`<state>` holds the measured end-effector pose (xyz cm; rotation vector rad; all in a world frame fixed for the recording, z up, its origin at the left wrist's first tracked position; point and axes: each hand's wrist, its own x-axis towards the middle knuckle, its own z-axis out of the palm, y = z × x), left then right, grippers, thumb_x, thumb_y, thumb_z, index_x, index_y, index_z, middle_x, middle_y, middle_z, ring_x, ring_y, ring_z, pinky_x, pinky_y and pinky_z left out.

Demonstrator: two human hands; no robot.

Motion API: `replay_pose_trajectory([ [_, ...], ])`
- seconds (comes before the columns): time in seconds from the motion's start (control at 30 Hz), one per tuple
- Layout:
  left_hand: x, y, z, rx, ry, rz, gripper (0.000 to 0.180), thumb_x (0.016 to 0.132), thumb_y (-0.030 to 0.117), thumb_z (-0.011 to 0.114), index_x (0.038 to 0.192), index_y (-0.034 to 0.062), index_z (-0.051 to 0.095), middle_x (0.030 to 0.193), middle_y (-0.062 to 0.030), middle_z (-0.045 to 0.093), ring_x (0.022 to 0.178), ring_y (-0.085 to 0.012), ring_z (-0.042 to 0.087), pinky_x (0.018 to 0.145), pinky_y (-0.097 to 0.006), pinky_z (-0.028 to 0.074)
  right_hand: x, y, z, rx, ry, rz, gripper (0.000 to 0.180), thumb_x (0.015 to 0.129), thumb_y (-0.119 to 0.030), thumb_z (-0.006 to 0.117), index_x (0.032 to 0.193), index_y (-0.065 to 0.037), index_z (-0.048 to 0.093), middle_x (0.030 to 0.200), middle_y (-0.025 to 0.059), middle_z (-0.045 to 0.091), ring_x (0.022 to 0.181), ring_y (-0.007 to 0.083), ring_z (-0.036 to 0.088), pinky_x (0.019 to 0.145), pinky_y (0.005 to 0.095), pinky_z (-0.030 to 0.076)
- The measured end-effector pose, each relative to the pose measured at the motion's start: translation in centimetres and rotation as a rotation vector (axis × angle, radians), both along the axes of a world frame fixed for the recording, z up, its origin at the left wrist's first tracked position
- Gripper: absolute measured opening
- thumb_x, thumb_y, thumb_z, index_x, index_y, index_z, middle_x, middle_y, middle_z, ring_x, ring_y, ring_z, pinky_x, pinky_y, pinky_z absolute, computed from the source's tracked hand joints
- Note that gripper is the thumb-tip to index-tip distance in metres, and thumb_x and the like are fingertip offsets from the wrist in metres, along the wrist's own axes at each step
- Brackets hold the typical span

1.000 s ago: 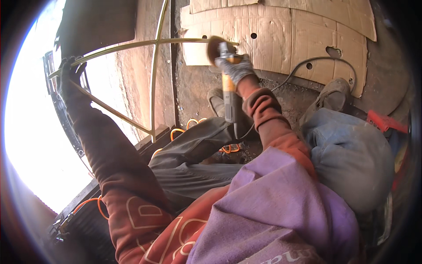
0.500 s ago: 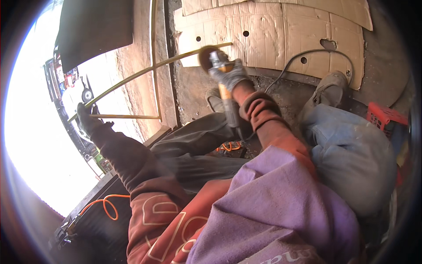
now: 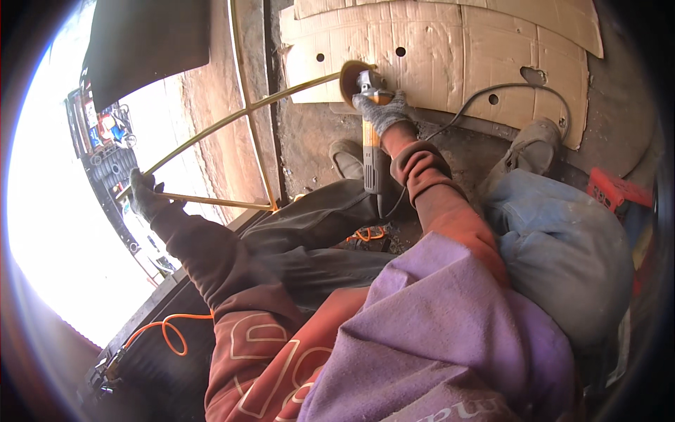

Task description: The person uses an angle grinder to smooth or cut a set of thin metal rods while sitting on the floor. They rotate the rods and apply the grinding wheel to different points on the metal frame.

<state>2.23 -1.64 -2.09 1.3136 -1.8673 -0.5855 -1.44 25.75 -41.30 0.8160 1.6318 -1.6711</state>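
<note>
My gloved right hand grips an angle grinder near its head, the long body hanging down toward my leg. Its brown disc overlaps the far end of a thin yellowish metal frame; whether disc and bar touch, I cannot tell. At the left, my gloved left hand is closed around the near corner of that frame, where two bars meet. A crossing bar runs away from me through the middle of the frame.
Flattened cardboard with holes lies on the far floor. The grinder's dark cable curves over it. A red plastic crate stands at the right. An orange hose loops at lower left. My shoes rest near the cardboard.
The grinder and my right hand have shifted slightly right, and the tool now hangs more upright. The frame has tilted, its lower corner moving right and down. My left hand keeps its hold.
</note>
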Motion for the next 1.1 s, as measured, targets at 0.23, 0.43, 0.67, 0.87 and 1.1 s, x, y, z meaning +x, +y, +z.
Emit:
replay_pose_trajectory([
  [0.23, 0.8, -6.2, -0.6, 0.082, 0.206, -0.216, 0.028, 0.082, 0.022, 0.07, 0.095, -0.0028, 0.063, 0.09, -0.0111, 0.061, 0.083, -0.0208, 0.062, 0.067, -0.033, 0.056, -2.1, 1.2, 4.0, -0.157, -0.029, -0.116, 0.08, 0.059, -0.029, 0.088, 0.118, -0.001, 0.041, 0.107, 0.0132, 0.061, 0.085, 0.0203, 0.062, 0.072, 0.0347, 0.052],
  [0.43, 1.0, -9.8, -0.8, 0.221, 0.322, -0.495, 0.02, 0.082, 0.01, 0.064, 0.095, -0.0045, 0.062, 0.093, -0.0128, 0.06, 0.092, -0.0232, 0.06, 0.082, -0.038, 0.055, 0.8, -0.6, -3.4, -0.1, -0.012, -0.135, 0.089, 0.059, -0.03, 0.089, 0.124, 0.0, 0.037, 0.105, 0.0128, 0.061, 0.085, 0.0217, 0.062, 0.074, 0.0345, 0.053],
  [0.67, -0.1, -11.5, -1.1, 0.234, 0.354, -0.642, 0.017, 0.081, 0.006, 0.061, 0.094, -0.0052, 0.061, 0.098, -0.0138, 0.061, 0.095, -0.0257, 0.06, 0.093, -0.042, 0.049, -1.2, -0.1, 0.5, -0.22, 0.087, -0.232, 0.071, 0.062, -0.033, 0.086, 0.112, -0.004, 0.044, 0.105, 0.0148, 0.059, 0.086, 0.0226, 0.061, 0.076, 0.0372, 0.051],
  [0.87, 0.1, -11.2, -0.9, 0.296, 0.375, -0.698, 0.014, 0.08, 0.002, 0.058, 0.094, -0.0015, 0.061, 0.103, -0.0134, 0.06, 0.101, -0.0273, 0.059, 0.094, -0.043, 0.047, 3.9, -2.8, -4.4, -0.318, 0.141, -0.071, 0.044, 0.079, -0.021, 0.073, 0.109, -0.012, 0.042, 0.104, 0.0125, 0.057, 0.087, 0.0226, 0.058, 0.07, 0.0454, 0.054],
  [1.1, 1.1, -13.8, -1.4, 0.061, 0.188, -0.791, 0.021, 0.08, -0.001, 0.056, 0.1, -0.0001, 0.059, 0.109, -0.014, 0.06, 0.104, -0.0282, 0.058, 0.095, -0.044, 0.046, -2.2, 4.5, 10.8, -0.343, -0.178, -0.294, 0.066, 0.068, -0.028, 0.084, 0.112, -0.01, 0.038, 0.105, 0.0115, 0.058, 0.086, 0.0193, 0.059, 0.074, 0.0349, 0.051],
])
